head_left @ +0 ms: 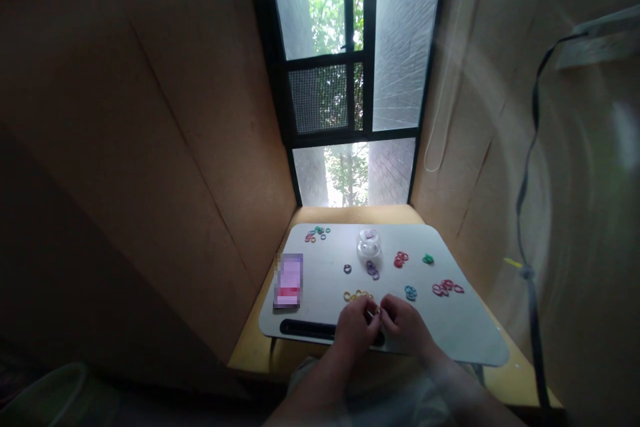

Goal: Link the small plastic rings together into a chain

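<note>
My left hand (357,325) and my right hand (404,324) meet at the front of a white lap table (320,280), fingertips pinched together. Between them shows a tiny yellowish bit, too small to make out. Just beyond my left hand lies a row of yellow small rings (358,295), like little hair ties. Other rings rest in groups by colour: blue rings (411,293), pink-red rings (447,288), red rings (401,259), green rings (428,259), purple rings (373,270) and a dark ring (347,269). A mixed-colour group (317,234) lies at the far left.
A clear plastic jar (369,245) stands at the back of the table. At the left lies a phone (289,281) with a blurred screen. A black slot (307,328) runs along the front edge. Wooden walls flank a window (350,100); a black cable (535,213) hangs right.
</note>
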A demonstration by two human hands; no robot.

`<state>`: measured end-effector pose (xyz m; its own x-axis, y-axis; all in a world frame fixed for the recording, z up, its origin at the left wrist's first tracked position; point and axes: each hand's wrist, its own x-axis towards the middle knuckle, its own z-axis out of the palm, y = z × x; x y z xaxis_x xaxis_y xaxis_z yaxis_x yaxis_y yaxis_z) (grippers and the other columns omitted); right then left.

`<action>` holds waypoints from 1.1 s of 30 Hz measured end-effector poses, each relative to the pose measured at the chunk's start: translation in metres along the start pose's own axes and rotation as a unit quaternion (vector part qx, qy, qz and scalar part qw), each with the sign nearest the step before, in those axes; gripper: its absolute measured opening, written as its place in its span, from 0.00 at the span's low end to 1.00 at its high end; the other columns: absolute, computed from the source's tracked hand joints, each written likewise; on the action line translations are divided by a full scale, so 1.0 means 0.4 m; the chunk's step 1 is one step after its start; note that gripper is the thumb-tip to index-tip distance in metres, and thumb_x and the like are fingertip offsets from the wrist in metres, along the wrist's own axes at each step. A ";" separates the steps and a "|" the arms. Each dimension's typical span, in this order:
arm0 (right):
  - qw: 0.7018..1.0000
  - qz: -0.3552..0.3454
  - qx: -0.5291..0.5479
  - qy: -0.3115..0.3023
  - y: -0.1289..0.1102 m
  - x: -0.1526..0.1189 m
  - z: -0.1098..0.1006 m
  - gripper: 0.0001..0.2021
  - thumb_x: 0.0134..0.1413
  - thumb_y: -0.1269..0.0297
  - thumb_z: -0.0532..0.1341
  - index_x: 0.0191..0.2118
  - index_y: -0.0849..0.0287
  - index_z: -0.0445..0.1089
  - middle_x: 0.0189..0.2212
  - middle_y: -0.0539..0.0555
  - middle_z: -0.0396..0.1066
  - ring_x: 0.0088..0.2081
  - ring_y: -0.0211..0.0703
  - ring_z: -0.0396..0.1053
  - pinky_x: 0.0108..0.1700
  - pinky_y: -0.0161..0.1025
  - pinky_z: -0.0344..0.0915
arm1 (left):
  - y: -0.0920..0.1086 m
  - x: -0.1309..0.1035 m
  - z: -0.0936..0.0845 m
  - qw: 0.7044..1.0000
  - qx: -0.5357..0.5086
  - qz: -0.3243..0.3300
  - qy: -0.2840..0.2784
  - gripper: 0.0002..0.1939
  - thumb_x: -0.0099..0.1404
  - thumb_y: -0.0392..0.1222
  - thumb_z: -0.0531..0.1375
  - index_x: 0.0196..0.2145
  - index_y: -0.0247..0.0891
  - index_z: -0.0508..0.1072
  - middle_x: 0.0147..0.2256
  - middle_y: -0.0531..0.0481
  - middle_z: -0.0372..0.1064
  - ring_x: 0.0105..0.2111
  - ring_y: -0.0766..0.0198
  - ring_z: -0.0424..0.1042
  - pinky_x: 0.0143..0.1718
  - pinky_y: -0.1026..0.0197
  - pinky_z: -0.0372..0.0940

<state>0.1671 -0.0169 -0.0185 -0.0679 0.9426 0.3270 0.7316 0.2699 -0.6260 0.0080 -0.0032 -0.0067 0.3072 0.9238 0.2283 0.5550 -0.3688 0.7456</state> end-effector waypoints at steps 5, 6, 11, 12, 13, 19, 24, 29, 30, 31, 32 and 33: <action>1.000 0.000 -0.004 0.000 -0.001 0.000 -0.001 0.08 0.55 0.63 0.53 0.27 0.56 0.62 0.24 0.49 0.67 0.27 0.40 0.64 0.31 0.35 0.57 | 0.006 0.001 -0.005 1.000 -0.002 0.000 0.000 0.05 0.60 0.42 0.58 0.32 0.40 0.71 0.27 0.54 0.71 0.27 0.67 0.68 0.31 0.64 0.58; 1.000 0.000 -0.004 0.001 -0.001 -0.001 -0.001 0.08 0.55 0.63 0.53 0.27 0.56 0.62 0.24 0.49 0.67 0.27 0.40 0.64 0.31 0.35 0.57 | 0.007 0.001 -0.005 1.000 -0.002 0.000 0.000 0.05 0.60 0.42 0.58 0.32 0.40 0.71 0.27 0.54 0.71 0.27 0.67 0.68 0.31 0.64 0.58; 1.000 0.000 0.001 -0.001 -0.004 -0.001 -0.002 0.08 0.55 0.63 0.53 0.27 0.56 0.62 0.24 0.49 0.67 0.27 0.40 0.64 0.31 0.35 0.57 | 0.009 -0.001 -0.008 1.000 0.000 -0.002 0.000 0.05 0.60 0.42 0.58 0.32 0.40 0.71 0.27 0.53 0.71 0.27 0.66 0.68 0.30 0.64 0.58; 1.000 0.001 0.002 -0.002 -0.005 0.000 -0.003 0.08 0.55 0.63 0.53 0.27 0.56 0.63 0.24 0.49 0.67 0.27 0.40 0.64 0.31 0.36 0.57 | 0.010 -0.001 -0.009 1.000 0.000 -0.002 0.001 0.05 0.60 0.42 0.58 0.32 0.40 0.71 0.27 0.53 0.71 0.27 0.66 0.68 0.30 0.64 0.58; 1.000 0.002 0.002 -0.002 -0.006 0.000 -0.003 0.08 0.55 0.63 0.52 0.27 0.56 0.63 0.24 0.49 0.67 0.27 0.40 0.64 0.32 0.36 0.57 | 0.011 -0.001 -0.010 1.000 -0.001 -0.001 0.001 0.05 0.60 0.42 0.58 0.32 0.40 0.71 0.27 0.53 0.71 0.27 0.66 0.68 0.30 0.64 0.58; 1.000 0.011 0.006 -0.008 -0.010 0.000 -0.006 0.09 0.56 0.62 0.52 0.27 0.56 0.63 0.24 0.50 0.68 0.28 0.41 0.65 0.33 0.37 0.58 | 0.016 -0.003 -0.014 1.000 -0.002 -0.007 -0.003 0.05 0.60 0.42 0.58 0.32 0.40 0.71 0.27 0.53 0.70 0.27 0.66 0.67 0.30 0.64 0.57; 1.000 0.010 0.003 -0.008 -0.010 0.000 -0.005 0.08 0.56 0.63 0.52 0.28 0.56 0.63 0.25 0.50 0.68 0.28 0.41 0.65 0.32 0.36 0.57 | 0.014 -0.002 -0.014 1.000 -0.003 -0.003 -0.002 0.04 0.61 0.42 0.57 0.32 0.39 0.70 0.28 0.53 0.71 0.27 0.66 0.67 0.31 0.64 0.57; 1.000 0.004 0.002 -0.008 -0.010 0.002 -0.006 0.08 0.56 0.64 0.52 0.27 0.56 0.63 0.24 0.50 0.68 0.28 0.41 0.64 0.32 0.36 0.57 | 0.014 -0.001 -0.014 1.000 -0.007 -0.002 -0.003 0.04 0.61 0.42 0.57 0.31 0.39 0.70 0.28 0.53 0.70 0.27 0.67 0.66 0.30 0.64 0.57; 1.000 0.001 0.002 -0.008 -0.011 0.002 -0.006 0.08 0.56 0.64 0.52 0.27 0.56 0.63 0.24 0.50 0.68 0.28 0.41 0.65 0.32 0.36 0.58 | 0.015 -0.001 -0.014 1.000 -0.006 -0.002 -0.002 0.04 0.61 0.42 0.57 0.31 0.39 0.70 0.28 0.53 0.70 0.27 0.67 0.66 0.30 0.64 0.57; 1.000 -0.001 0.002 -0.008 -0.011 0.002 -0.007 0.08 0.56 0.64 0.52 0.27 0.56 0.63 0.24 0.50 0.68 0.28 0.41 0.65 0.32 0.36 0.58 | 0.015 -0.001 -0.015 1.000 -0.006 -0.002 -0.001 0.04 0.61 0.42 0.57 0.31 0.39 0.70 0.28 0.53 0.70 0.27 0.67 0.66 0.30 0.64 0.57; 1.000 -0.001 0.001 -0.008 -0.012 0.003 -0.008 0.08 0.55 0.64 0.52 0.27 0.56 0.63 0.24 0.50 0.68 0.28 0.41 0.65 0.32 0.36 0.58 | 0.016 -0.001 -0.015 1.000 -0.005 -0.002 0.000 0.05 0.61 0.42 0.57 0.31 0.39 0.70 0.28 0.53 0.70 0.27 0.67 0.66 0.30 0.64 0.57; 1.000 0.000 -0.001 -0.007 -0.013 0.003 -0.009 0.08 0.55 0.64 0.53 0.27 0.56 0.63 0.25 0.51 0.69 0.28 0.41 0.65 0.32 0.36 0.58 | 0.016 -0.002 -0.016 1.000 -0.005 -0.001 0.000 0.05 0.61 0.42 0.57 0.31 0.39 0.70 0.28 0.53 0.70 0.27 0.67 0.66 0.30 0.64 0.57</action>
<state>0.1657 -0.0179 -0.0124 -0.0776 0.9452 0.3170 0.7324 0.2698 -0.6252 0.0064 -0.0055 0.0020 0.3053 0.9249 0.2265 0.5479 -0.3652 0.7527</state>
